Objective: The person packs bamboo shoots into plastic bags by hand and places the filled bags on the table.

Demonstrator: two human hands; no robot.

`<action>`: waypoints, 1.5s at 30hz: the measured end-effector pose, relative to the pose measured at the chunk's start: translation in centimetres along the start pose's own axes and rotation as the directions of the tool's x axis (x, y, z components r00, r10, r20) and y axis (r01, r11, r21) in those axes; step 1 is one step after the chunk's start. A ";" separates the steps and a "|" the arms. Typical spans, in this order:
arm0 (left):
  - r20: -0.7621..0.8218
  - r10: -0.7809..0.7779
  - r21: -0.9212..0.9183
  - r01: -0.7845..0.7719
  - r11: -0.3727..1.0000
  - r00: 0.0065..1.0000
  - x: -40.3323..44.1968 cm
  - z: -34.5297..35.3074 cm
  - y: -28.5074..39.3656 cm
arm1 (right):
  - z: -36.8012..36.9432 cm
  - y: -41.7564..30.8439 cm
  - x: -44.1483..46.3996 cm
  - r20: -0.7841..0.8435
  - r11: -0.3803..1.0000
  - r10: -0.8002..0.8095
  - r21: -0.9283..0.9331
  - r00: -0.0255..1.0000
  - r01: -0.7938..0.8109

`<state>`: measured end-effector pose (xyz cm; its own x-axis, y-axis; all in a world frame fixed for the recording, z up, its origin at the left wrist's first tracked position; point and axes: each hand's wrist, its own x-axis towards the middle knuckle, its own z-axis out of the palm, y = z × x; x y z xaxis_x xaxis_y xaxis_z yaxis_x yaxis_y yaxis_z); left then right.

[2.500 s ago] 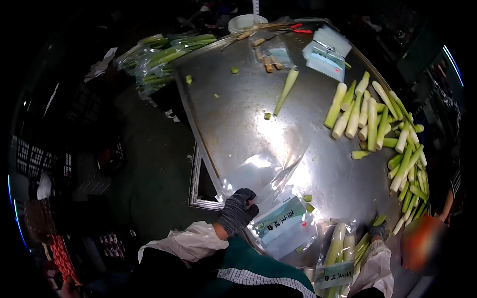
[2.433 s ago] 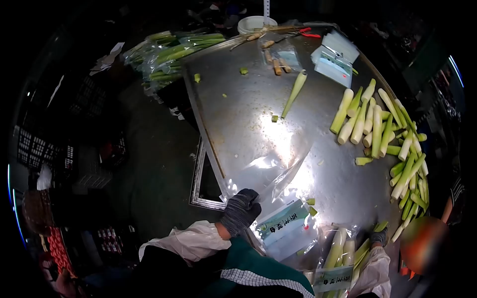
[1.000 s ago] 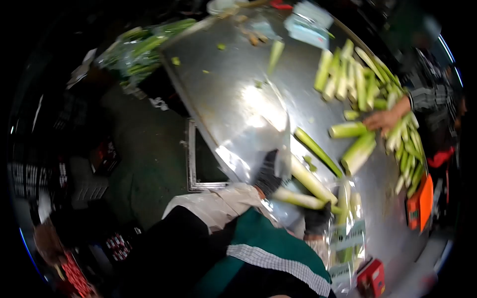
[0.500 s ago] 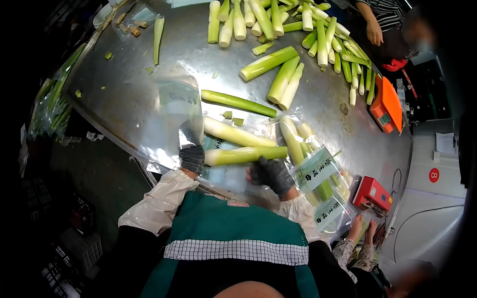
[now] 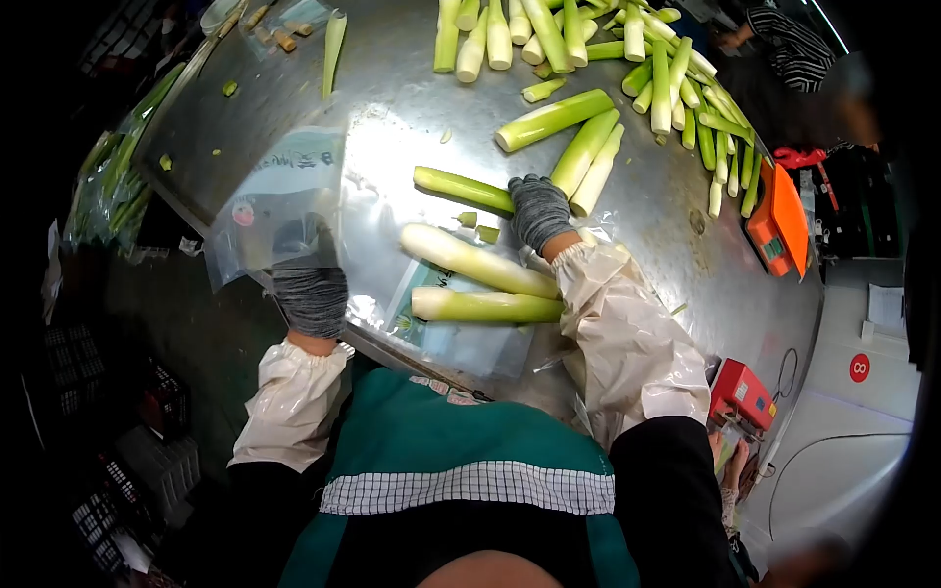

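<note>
My left hand (image 5: pixel 310 299), in a grey glove, is closed at the edge of a clear printed plastic bag (image 5: pixel 284 181); the bag hides its fingertips. My right hand (image 5: pixel 539 211), also gloved, is curled over the right end of a slim green water bamboo shoot (image 5: pixel 456 186) lying on the metal table. Nearer to me, two peeled shoots, one whiter (image 5: pixel 461 255) and one greener (image 5: pixel 480 306), lie side by side on another printed bag (image 5: pixel 431 338). Small green offcuts (image 5: pixel 477 227) sit between them and the slim shoot. My right sleeve covers the area to the right.
Three thick shoots (image 5: pixel 554 120) lie beyond my right hand, with a large pile of shoots (image 5: pixel 676 88) at the far side. An orange scale (image 5: pixel 776 216) and a red machine (image 5: pixel 742 394) stand at right. Other people's hands (image 5: pixel 730 461) show near the machine.
My right hand has moved away from the greener shoot to the slim shoot's end. My left hand has drawn the bag left and toward me. The view has shifted slightly.
</note>
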<state>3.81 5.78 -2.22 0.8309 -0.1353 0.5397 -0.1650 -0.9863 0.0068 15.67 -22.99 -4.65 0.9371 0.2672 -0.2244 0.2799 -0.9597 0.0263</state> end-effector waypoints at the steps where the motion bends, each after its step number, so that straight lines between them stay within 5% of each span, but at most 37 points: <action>1: 0.088 -0.122 -0.036 0.126 0.991 0.989 -0.5 -0.1 -0.9 | -0.3 0.1 0.0 0.039 0.995 0.012 0.094 0.999 -0.016; 2: 0.181 -0.236 -0.062 0.251 0.966 0.955 -1.0 -0.2 -1.4 | -0.8 0.2 0.0 0.081 0.982 0.022 0.187 0.997 -0.037; 3: 0.370 -0.579 -0.038 0.635 0.772 0.726 1.3 -3.7 0.3 | -1.6 0.1 -0.8 0.040 0.970 0.005 0.244 0.999 -0.014; 4: 0.377 -0.582 -0.034 0.639 0.768 0.720 0.7 -3.7 -0.2 | -2.4 0.0 -2.3 0.049 0.970 0.001 0.243 0.999 -0.013; 5: 0.148 -0.473 -0.070 0.486 0.871 0.868 0.0 -3.5 -1.1 | -3.2 -0.1 -4.0 0.015 0.944 -0.049 0.327 0.999 0.041; 7: 0.025 -0.239 0.057 0.238 0.970 0.971 1.5 -5.3 -0.6 | -3.4 0.2 -6.9 -0.010 0.889 -0.141 0.440 0.990 0.131; 10: 0.096 -0.150 0.076 0.143 0.987 0.984 2.2 -5.0 0.0 | -0.4 1.5 -9.8 -0.050 0.857 -0.315 0.414 0.948 0.307; 13: 0.494 -0.234 0.156 0.179 0.971 0.837 3.4 -4.7 1.2 | -0.5 0.3 -12.3 0.093 0.838 -0.320 0.492 0.943 0.236; 14: 0.566 -0.220 0.212 0.117 0.970 0.795 3.8 -4.6 1.7 | -1.3 -0.6 -13.0 0.164 0.906 -0.325 0.337 0.932 0.257; 15: 0.625 -0.229 0.274 0.064 0.959 0.747 3.9 -4.1 2.0 | -1.7 -1.3 -13.6 0.235 0.945 -0.315 0.174 0.920 0.279; 19: 0.722 -0.201 0.235 0.039 0.971 0.662 3.7 -2.8 3.0 | -1.0 -2.5 -13.6 0.161 0.953 -0.246 0.217 0.956 0.209; 23: 0.636 -0.219 0.176 0.138 0.975 0.740 3.0 -2.0 3.2 | -1.8 -2.6 -12.4 0.289 0.957 -0.200 0.264 0.936 0.123; 31: 0.107 -0.239 -0.193 0.256 0.947 0.965 -0.6 0.0 1.7 | -1.1 -2.3 -12.6 0.334 0.947 -0.143 0.319 0.932 0.030; 36: 0.171 -0.218 -0.162 0.246 0.956 0.961 -0.4 -1.1 1.3 | -0.6 -0.6 -14.3 0.254 0.925 -0.146 0.379 0.956 0.041; 38: 0.147 -0.155 -0.184 0.181 0.966 0.977 -0.1 -1.3 1.6 | 0.2 0.9 -14.9 0.043 0.693 -0.265 0.703 0.963 0.159; 39: 0.168 -0.157 -0.195 0.189 0.962 0.973 0.2 -1.6 1.7 | -1.9 0.5 -15.5 0.211 0.469 -0.200 0.878 0.957 -0.096; 44: 0.092 -0.199 -0.212 0.214 0.953 0.976 1.3 -1.2 2.8 | -5.5 0.7 -19.0 0.154 0.469 -0.048 0.876 0.987 -0.114; 45: 0.175 -0.142 -0.185 0.174 0.967 0.974 1.3 -1.0 3.0 | -5.5 0.7 -19.7 0.250 0.279 -0.094 0.936 0.964 -0.216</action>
<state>3.91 2.74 -0.64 0.9259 -0.0083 0.3776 -0.1132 -0.9599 0.2565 -1.46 -28.49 5.21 0.8249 0.3254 -0.4622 -0.3189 -0.4072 -0.8559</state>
